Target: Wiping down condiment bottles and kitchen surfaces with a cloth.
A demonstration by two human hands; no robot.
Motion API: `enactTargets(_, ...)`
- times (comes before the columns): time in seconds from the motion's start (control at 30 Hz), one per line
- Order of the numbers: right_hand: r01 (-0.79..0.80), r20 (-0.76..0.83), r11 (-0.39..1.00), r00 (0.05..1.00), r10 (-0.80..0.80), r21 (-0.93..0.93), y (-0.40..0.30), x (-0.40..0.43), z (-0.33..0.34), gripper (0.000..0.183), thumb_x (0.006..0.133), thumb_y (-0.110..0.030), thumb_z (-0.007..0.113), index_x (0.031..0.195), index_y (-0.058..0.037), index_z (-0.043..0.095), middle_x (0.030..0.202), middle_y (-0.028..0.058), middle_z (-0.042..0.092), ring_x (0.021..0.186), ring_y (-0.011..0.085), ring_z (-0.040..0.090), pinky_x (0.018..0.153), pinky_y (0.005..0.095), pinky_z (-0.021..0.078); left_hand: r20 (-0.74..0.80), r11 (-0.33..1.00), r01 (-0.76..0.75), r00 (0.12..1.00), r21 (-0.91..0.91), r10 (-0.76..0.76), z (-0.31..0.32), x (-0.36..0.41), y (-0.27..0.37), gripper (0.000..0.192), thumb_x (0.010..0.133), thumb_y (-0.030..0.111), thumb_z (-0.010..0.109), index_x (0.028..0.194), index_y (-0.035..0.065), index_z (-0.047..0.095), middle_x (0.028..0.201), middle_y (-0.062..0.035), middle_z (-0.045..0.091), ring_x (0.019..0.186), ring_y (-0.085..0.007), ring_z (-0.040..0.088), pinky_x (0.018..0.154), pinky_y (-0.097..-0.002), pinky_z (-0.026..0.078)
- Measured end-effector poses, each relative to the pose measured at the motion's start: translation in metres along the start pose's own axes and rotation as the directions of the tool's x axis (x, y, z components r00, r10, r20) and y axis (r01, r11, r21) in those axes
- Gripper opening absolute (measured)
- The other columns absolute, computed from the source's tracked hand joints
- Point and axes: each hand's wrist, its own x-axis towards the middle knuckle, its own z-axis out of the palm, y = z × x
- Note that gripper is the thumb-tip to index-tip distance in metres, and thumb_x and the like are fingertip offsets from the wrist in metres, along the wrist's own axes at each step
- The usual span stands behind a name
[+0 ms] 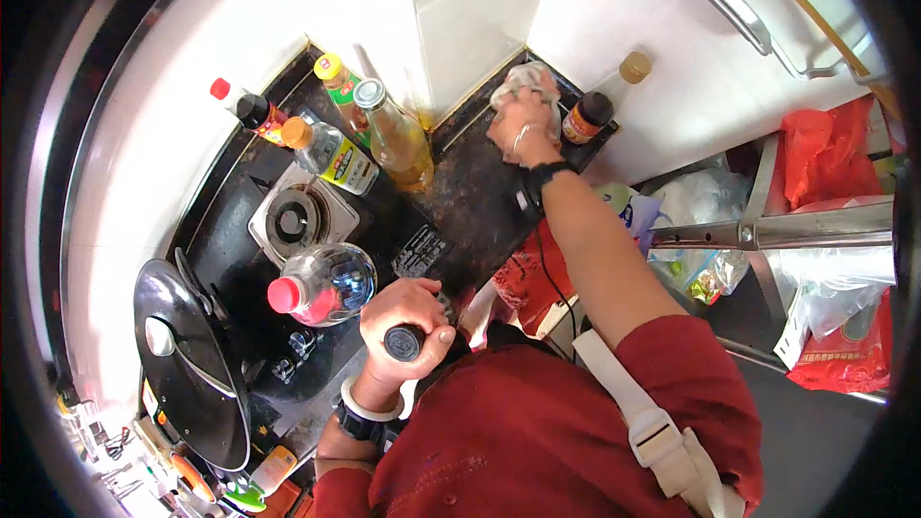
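Observation:
My right hand (524, 122) presses a crumpled pale cloth (534, 78) onto the dark countertop (481, 183) in the back corner. A dark sauce bottle (588, 119) with a gold-brown cap stands just right of the cloth. Close to my body, my left hand (388, 313) is wrapped around a bottle with a black cap (404, 342); most of that bottle is hidden under the fist. Beside this hand, a large clear plastic bottle (334, 284) with a red cap stands on the cooktop.
Left of the corner are a tall glass bottle (396, 137), an orange-capped bottle (338, 158), a yellow-capped bottle (342, 90) and a red-capped sauce bottle (255, 115). A gas burner (295, 219) and lidded wok (191, 367) lie left. A metal rack (813, 224) holds bags at right.

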Motion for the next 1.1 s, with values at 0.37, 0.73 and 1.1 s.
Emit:
enactTargets(0.37,0.138,-0.410,0.633,0.859,0.307,0.762,0.021,0.018,0.051,0.021,0.080,-0.023,0.051,0.089,-0.0055,0.057,0.090,0.0201,0.056,0.089,0.0367,0.054,0.079,0.0436,0.0450,0.065,0.997,-0.062,0.996,0.035,0.059,-0.011,0.013,0.003,0.017,0.061,0.005,0.068,0.061,0.0110,0.052,0.060,-0.0016,0.057,0.057,-0.0194,0.057,0.067,-0.0380,0.050)
enactTargets(0.73,0.273,-0.397,0.705,0.918,0.014,0.655,-0.068,-0.025,0.067,0.021,0.079,-0.021,0.056,0.095,-0.0087,0.052,0.089,0.0207,0.058,0.079,0.0384,0.057,0.069,0.0450,0.0469,0.166,1.000,-0.002,0.986,0.007,0.001,-0.009,0.003,-0.004,0.014,0.061,0.006,0.067,0.062,0.0105,0.054,0.061,-0.0017,0.057,0.057,-0.0199,0.056,0.067,-0.0384,0.050)
enactTargets(1.1,-0.152,-0.119,0.707,0.940,0.319,0.691,-0.010,0.038,0.005,0.028,0.083,-0.022,0.050,0.106,-0.0073,0.044,0.091,0.0261,0.059,0.086,0.0421,0.057,0.075,0.0481,0.0449,0.179,0.999,-0.023,0.984,0.037,0.016,-0.002,0.009,0.001,0.017,0.059,0.006,0.069,0.060,0.0107,0.053,0.060,-0.0020,0.057,0.056,-0.0200,0.056,0.066,-0.0372,0.050)
